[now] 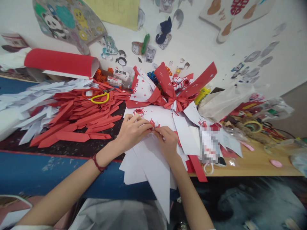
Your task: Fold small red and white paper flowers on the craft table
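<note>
One crumpled red scrap [152, 124], left hand [131, 131], right hand [168, 140], fingers pinching it, pointed white sheets [153, 169]

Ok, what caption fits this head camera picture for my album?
The left hand and right hand pinch a small red-and-white paper piece over white paper sheets.

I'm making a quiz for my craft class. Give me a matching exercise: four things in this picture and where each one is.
1 scissors
2 paper piece
3 tape roll
4 bracelet

A on a wrist
B on the wooden table, right
C between left hand and right hand
D on the red strips

Pairs: 1-D, 2-C, 3-B, 4-A
</note>
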A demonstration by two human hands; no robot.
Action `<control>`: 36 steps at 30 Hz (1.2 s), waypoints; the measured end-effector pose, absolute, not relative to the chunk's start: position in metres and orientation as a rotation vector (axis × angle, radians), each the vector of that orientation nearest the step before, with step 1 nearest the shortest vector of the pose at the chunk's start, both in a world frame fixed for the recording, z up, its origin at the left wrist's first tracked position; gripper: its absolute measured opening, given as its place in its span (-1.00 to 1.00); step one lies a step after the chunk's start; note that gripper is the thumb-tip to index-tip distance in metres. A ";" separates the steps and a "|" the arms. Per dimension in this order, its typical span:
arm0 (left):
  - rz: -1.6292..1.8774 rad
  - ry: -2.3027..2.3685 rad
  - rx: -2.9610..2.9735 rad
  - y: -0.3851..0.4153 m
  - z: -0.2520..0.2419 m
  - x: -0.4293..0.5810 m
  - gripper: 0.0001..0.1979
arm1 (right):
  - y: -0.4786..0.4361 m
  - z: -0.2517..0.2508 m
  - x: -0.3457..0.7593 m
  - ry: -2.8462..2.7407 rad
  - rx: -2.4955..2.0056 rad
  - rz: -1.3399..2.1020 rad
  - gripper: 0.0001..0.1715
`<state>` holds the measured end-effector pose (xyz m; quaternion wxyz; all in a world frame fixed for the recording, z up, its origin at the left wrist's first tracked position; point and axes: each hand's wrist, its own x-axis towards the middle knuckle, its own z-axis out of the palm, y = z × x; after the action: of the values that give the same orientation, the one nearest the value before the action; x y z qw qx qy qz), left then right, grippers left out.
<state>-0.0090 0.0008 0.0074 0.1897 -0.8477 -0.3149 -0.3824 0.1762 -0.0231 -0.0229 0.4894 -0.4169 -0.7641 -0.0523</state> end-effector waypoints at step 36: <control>-0.768 -0.753 -2.715 -0.004 0.008 -0.021 -0.81 | -0.020 -0.028 0.173 -2.244 -0.954 -0.350 -0.66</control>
<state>-0.0212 -0.0037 0.0083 0.1102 -0.9240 -0.2564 -0.2613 0.1733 -0.0196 -0.0282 0.3326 -0.3652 -0.8591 -0.1340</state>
